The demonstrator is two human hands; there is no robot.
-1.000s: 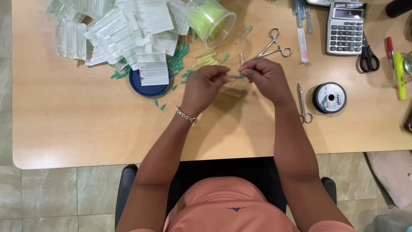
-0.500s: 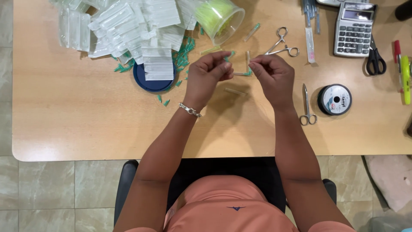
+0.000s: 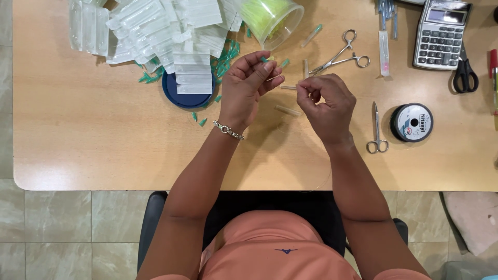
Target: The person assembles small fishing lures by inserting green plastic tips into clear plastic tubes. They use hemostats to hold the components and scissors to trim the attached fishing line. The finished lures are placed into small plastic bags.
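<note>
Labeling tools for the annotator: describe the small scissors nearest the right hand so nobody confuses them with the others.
Start at the wooden table and find the black spool of line right of the right hand. Between hand and spool lie the small metal scissors, blades pointing away from the person, finger loops toward the table's near edge. Unlike the black-handled scissors and the forceps, they are all bare metal, straight and closed.

Left hand pinching thin needle, right hand pinching small tube, above wooden table

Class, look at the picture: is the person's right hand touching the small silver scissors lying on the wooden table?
Apart. The head view shows bare table between the right hand and the small silver scissors.
</note>
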